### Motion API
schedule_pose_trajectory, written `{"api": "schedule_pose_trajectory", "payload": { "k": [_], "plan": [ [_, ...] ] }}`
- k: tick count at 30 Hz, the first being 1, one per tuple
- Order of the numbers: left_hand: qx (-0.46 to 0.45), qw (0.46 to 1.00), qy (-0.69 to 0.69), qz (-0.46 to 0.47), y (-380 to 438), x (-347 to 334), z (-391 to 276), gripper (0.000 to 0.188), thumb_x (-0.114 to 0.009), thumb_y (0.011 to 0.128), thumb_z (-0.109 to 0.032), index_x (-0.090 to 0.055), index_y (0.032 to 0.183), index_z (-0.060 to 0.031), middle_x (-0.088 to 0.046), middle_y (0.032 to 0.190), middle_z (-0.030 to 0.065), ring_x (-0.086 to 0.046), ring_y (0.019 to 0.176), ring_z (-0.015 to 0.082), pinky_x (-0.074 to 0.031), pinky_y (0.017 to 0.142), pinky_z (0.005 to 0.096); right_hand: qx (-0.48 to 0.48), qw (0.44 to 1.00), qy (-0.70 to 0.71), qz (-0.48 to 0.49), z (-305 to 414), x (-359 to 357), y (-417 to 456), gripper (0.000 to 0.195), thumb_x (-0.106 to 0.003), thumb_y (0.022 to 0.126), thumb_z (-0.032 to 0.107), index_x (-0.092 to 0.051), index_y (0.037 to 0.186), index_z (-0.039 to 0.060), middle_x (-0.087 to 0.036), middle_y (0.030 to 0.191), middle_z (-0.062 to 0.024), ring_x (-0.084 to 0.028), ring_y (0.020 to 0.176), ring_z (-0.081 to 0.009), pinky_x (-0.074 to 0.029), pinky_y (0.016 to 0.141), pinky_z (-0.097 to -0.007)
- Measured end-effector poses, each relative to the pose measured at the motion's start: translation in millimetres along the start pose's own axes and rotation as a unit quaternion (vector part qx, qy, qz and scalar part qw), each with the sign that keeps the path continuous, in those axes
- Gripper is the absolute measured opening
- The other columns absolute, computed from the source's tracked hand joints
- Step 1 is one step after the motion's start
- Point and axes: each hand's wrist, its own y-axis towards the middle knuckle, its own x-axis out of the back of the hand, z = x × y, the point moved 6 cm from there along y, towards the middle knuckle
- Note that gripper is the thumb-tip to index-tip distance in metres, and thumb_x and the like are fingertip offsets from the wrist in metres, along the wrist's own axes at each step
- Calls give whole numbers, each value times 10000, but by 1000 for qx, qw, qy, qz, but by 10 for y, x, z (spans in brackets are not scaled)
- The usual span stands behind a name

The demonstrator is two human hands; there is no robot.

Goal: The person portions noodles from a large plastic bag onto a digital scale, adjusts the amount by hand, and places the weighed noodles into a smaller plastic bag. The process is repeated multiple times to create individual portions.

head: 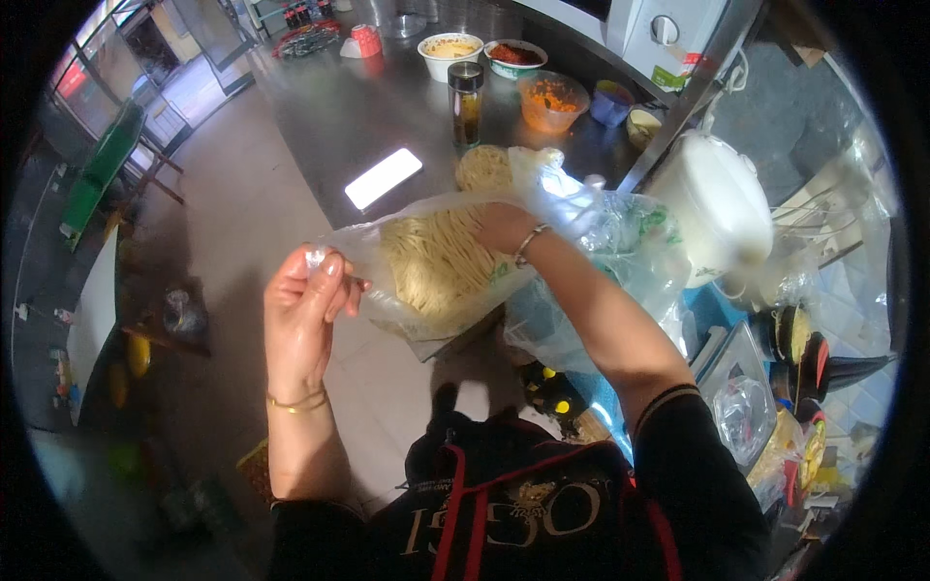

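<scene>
My left hand (309, 294) pinches the edge of a clear plastic bag (349, 243) between thumb and fingers. Inside the bag lies a mass of pale yellow noodles (429, 265), spread across its middle. My right hand (505, 226) reaches into the bag from the right and touches the noodles; its fingertips are hard to make out there. Just beyond the bag, a second bundle of noodles (485, 167) rests on the dark metal table (320, 134). More crumpled plastic bags (625, 232) lie to the right, by my right forearm.
A phone (383, 179) with a bright screen and a glass tumbler (465, 105) stand beyond the bag. Farther back are a white tub (449, 58), a bowl of red seasoning (514, 58) and a bowl of orange food (552, 102). A white rounded container (716, 203) is at right.
</scene>
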Motion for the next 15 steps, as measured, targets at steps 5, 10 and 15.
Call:
{"api": "schedule_pose_trajectory", "payload": {
  "k": [5,10,15],
  "plan": [
    [39,994,1,105,-79,144,-135,236,-445,894,-62,-536,1072,63,-564,913,130,-588,620,148,-544,656,295,-97,990,22,-101,115,769,-448,584,-671,730,369,-532,1115,-47,-556,1122,-256,-549,1023,-370,-442,879,-394],
    [10,962,-37,271,-38,227,-31,461,-468,886,-119,-398,1298,77,-244,1422,260,-654,797,202,-550,643,249,-171,983,-15,62,377,517,-578,807,-746,677,351,-387,1270,-61,-542,1153,-261,-541,1057,-384,-436,913,-386],
    [52,941,-22,335,-83,374,113,646,-521,889,-380,-346,1361,24,-102,1475,252,-647,871,219,-551,690,277,-141,977,-15,161,281,271,-771,841,-742,677,423,-376,1312,10,-557,1175,-213,-524,1109,-339,-414,954,-401]
  ]
}}
